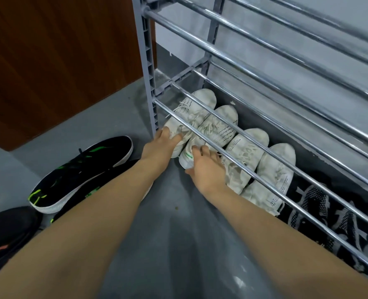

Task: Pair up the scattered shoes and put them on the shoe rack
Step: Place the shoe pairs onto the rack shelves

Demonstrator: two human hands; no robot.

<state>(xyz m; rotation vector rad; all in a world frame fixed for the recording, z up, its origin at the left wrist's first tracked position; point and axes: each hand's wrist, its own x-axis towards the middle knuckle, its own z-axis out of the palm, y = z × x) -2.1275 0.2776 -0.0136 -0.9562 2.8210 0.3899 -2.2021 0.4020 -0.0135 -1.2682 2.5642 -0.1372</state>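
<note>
Both arms reach forward under the rack (149,67). The left hand (157,147) rests fingers curled over the leftmost white shoe (191,108); the right hand (206,169) grips its mate (217,126), both on the floor beneath the lowest bars.

Home entryway: metal shoe rack (239,61), wooden door (60,61), grey floor (174,244).

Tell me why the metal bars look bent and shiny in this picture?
Head view: the wide-angle lens bows the chrome shoe-rack bars and stretches the forearms; bright streaks of glare run along the bars; the grey floor shows soft reflections; the top-right corner is slightly blurred.
</note>
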